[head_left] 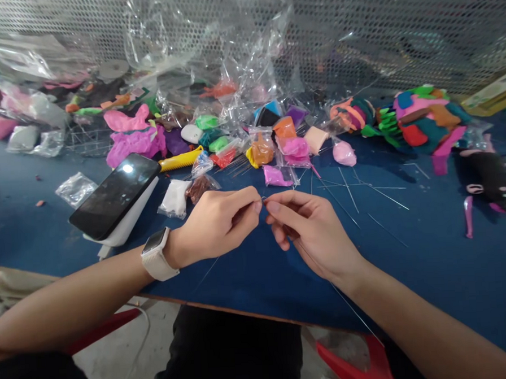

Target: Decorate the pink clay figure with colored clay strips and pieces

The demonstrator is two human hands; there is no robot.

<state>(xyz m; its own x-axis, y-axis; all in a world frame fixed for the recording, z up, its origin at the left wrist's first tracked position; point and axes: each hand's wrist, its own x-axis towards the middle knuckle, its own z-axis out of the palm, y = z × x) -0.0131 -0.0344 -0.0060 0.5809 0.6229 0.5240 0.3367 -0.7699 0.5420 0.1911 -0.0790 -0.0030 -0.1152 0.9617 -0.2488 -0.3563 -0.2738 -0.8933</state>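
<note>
My left hand [218, 220], with a pale-banded watch [157, 254] on the wrist, is closed in a pinch above the front of the blue table. Fingertip to fingertip with it, my right hand [310, 226] pinches as well. Between them shows a tiny loop of thin metal wire [356, 313], whose long end seems to run back beneath my right palm and past the forearm. Another fine strand comes out below my left hand. Several loose straight wires [348, 190] lie on the table just beyond my right hand.
A black phone [115, 194] leans on a white block at the left. Bagged coloured clay [295, 147] lines the back, below a perforated metal panel [355, 31]. A multicoloured clay lump [427, 118] and a black clay figure [490, 180] lie at the right. Red stool parts [359, 365] show below.
</note>
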